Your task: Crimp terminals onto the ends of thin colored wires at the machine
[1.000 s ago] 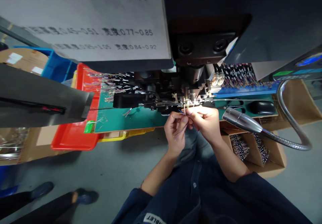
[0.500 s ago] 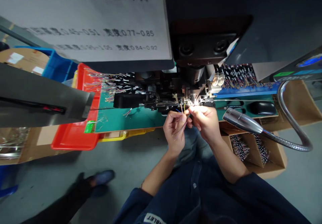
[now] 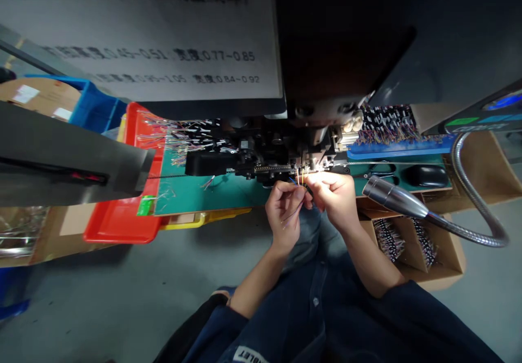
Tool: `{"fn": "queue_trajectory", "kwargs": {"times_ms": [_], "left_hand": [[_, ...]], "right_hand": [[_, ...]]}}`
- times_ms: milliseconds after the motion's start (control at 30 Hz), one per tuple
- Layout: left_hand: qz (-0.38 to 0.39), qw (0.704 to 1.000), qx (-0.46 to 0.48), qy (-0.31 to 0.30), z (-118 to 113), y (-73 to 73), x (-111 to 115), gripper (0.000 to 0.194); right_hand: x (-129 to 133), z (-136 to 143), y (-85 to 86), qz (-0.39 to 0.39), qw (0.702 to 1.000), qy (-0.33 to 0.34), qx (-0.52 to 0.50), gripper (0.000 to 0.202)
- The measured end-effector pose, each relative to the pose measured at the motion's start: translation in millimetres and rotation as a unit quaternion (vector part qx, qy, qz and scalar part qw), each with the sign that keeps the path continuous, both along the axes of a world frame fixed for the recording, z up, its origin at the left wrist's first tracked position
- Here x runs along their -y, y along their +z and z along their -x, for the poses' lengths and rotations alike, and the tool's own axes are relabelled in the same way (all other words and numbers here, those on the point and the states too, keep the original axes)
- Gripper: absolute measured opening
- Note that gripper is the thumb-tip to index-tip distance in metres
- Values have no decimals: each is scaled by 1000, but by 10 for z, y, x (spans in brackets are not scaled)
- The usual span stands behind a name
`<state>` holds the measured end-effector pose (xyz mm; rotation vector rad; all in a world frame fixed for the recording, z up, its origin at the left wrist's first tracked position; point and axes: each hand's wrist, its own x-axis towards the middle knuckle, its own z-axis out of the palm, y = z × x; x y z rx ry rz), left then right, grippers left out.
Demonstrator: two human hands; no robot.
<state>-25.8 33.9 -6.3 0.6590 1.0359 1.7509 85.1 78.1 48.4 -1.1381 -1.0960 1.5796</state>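
Head view: left hand [image 3: 286,205] under the machine's lit working head [image 3: 313,162], thumb and forefinger closed on a small bunch of thin coloured wires [image 3: 298,178], other fingers curled in. Pale and yellow ends point up to the head; darker tails trail down over the palm. Right hand [image 3: 340,195] just beside it, finger and thumb drawn nearly together at the wires, apparently pinching one; the exact grip is too small to make out. Bunch sits between the hands, over the near edge of the green mat [image 3: 240,194]. More wire bundles [image 3: 179,134] far left, others [image 3: 383,123] by the blue tray [image 3: 399,148] far right; gooseneck lamp [image 3: 395,197] right of the hands. Step in hand, as judged: offering a single wire end to the head. Next move calls for one end singled out, lined up straight, fingertips kept clear of the working parts.
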Motion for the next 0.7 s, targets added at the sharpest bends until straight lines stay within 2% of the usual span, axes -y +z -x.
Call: {"fn": "queue_trajectory", "kwargs": {"times_ms": [167,400,533,700], "left_hand": [[0,1000,1,-7,-16,-23,12,38],[-5,1000,13,15,-12,-16,-28,46],[-7,1000,8,23,-10,7,-40,42],[-18,999,-2,29,-10,25,-38,40]], "right_hand": [[-4,-18,-5,-18,1000,8,11,44],[-5,-4,-135,28,999,-3,-41,43],[4,29,-190,43,996,-17,-75,43],[8,33,-175,50,996,-17,-73,44]]}}
